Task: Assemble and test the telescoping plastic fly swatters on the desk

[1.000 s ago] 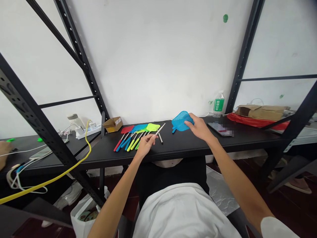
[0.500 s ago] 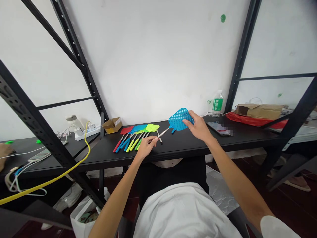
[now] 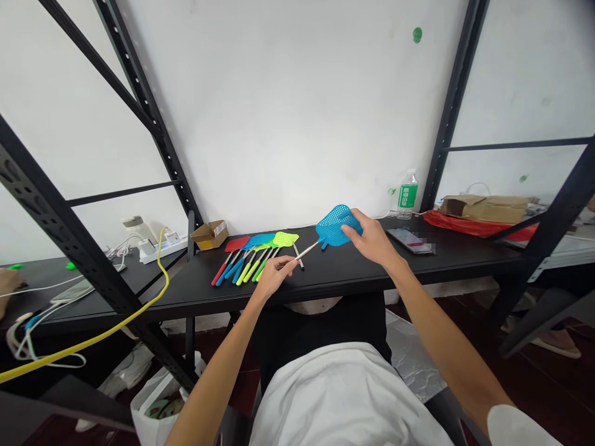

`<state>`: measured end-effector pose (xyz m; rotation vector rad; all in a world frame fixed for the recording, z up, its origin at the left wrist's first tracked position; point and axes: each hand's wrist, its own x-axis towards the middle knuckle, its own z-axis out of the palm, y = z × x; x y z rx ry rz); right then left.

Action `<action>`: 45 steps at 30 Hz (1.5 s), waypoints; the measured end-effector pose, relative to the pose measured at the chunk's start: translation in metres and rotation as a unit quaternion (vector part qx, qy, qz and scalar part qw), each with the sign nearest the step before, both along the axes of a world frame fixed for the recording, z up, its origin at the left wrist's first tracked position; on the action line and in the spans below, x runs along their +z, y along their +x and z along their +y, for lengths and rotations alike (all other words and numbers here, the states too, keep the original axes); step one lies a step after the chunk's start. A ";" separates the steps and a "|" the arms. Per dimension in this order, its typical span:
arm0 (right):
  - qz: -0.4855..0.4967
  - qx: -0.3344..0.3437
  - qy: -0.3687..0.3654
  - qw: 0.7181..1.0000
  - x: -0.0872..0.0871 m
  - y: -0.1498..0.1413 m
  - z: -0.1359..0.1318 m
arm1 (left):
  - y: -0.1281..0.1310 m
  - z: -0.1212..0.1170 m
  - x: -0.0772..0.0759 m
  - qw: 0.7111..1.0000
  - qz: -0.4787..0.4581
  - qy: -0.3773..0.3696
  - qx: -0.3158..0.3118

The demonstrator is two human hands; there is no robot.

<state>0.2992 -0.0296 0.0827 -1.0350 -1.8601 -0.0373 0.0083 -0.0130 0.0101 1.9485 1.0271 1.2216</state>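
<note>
The person's left hand [image 3: 274, 277] is pinched shut on a thin metal handle [image 3: 307, 249]. The handle runs from those fingers up to a blue plastic fly swatter [image 3: 333, 224]. The right hand [image 3: 370, 238] is closed on the flat, holey head of the swatter, with the fingers lying across its edge. The two hands are apart, and the handle and the swatter sit between them. The swatter is held up over a long black table [image 3: 353, 272], near the back of the table.

To the left of the blue swatter, a row of fly swatters [image 3: 260, 240] lies flat on the table. Their heads are red, blue and lime green, and they all point toward the wall. Their colored grips point toward the person. The left hand is just beside the grips. A thin metal rod [image 3: 298, 256] lies on the table between the row and the held handle.

To the right are a phone [image 3: 409, 240] and a water bottle [image 3: 407, 195]. Farther right, a brown paper package [image 3: 488, 209] sits on a red plastic bag [image 3: 469, 224]. To the left are a small cardboard box [image 3: 209, 235], a white power strip [image 3: 158, 251] and a yellow cable [image 3: 162, 272]. Black metal shelf posts [image 3: 453, 105] stand by the white wall.
</note>
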 end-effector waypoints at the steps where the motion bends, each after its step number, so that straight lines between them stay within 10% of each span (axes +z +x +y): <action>1: 0.005 0.003 -0.001 1.000 0.000 -0.001 0.000 | 0.000 0.000 0.001 1.000 0.003 -0.004 -0.001; 45: 0.016 -0.003 0.016 1.000 -0.003 -0.019 -0.007 | -0.005 -0.004 0.002 0.999 0.018 0.012 -0.036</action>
